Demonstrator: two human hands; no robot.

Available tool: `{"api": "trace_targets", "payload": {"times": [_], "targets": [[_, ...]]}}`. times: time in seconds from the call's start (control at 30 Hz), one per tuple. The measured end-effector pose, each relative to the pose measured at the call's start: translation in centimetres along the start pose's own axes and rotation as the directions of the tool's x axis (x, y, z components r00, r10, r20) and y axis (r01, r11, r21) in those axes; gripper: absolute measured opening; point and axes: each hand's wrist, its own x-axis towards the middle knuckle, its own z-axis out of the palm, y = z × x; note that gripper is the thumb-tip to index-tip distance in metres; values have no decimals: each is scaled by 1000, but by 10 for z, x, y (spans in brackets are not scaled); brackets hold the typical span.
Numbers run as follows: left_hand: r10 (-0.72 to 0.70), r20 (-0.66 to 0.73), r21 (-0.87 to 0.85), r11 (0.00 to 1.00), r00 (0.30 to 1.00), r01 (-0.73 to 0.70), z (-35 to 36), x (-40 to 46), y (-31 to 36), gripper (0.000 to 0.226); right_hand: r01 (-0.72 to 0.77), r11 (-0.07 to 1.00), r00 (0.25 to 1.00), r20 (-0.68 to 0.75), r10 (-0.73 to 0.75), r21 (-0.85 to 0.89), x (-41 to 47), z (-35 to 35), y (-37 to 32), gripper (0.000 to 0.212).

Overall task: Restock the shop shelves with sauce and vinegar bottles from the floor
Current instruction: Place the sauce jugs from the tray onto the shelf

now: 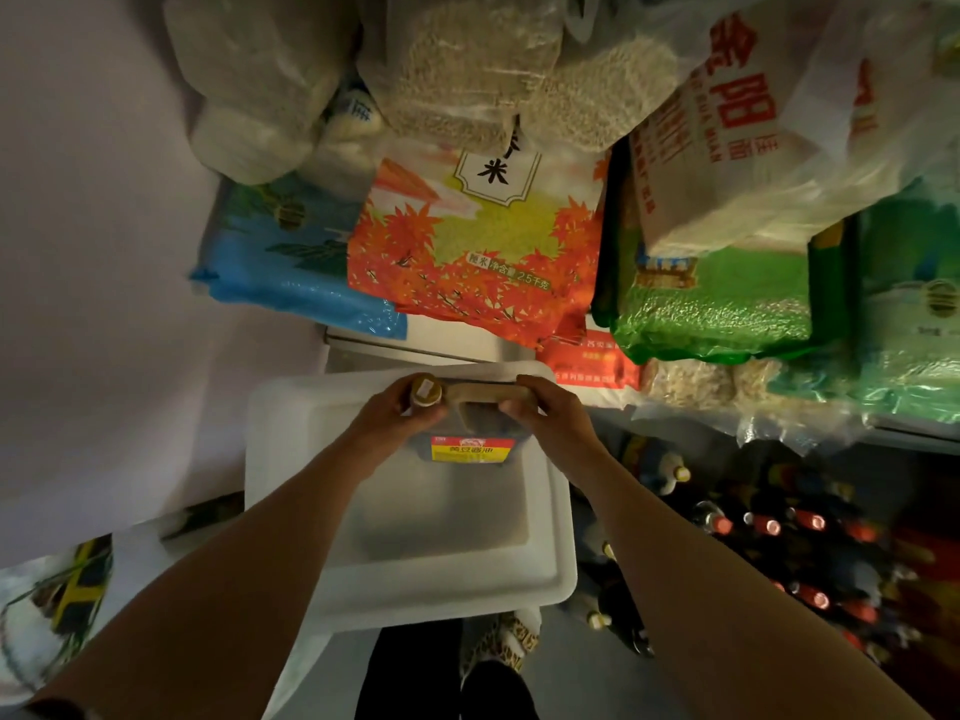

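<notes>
I hold a large sauce jug (470, 445) with a red and yellow label over a white foam box (441, 574). My left hand (400, 413) grips the jug's neck just under its yellow cap (425, 390). My right hand (545, 407) grips the jug's tan carry handle (493, 394). The jug's dark body is mostly hidden under my hands. Several sauce and vinegar bottles with red caps (789, 532) stand on the floor at the right.
Rice bags lie on a shelf ahead: a blue one (291, 262), an orange one (478, 252), a green one (727, 304). Clear sacks of grain (467, 70) pile above them. A pale wall (104, 252) runs along the left. My feet (498, 657) show below the box.
</notes>
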Motion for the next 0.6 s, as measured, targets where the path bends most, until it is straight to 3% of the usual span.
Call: {"api": "trace_targets", "payload": {"times": [0.13,0.27,0.43,0.6], "targets": [[-41,-27,-22,999,999,41,3,-20,6,40,53,995,995,-76,-59,-79,-10,1,-12,26],[-25,-61,-78,997,998,20,6,-56,23,49,109,977,980,-146,-137,-185,-42,-5,-25,55],[-3,-190,-5,1000,982,2,1,-110,57,61,217,943,949,-171,-264,-251,-101,-29,-66,29],[101,-302,-114,983,948,-141,-9,-174,113,49,336,858,903,-126,-411,-389,-157,-62,-126,35]]}}
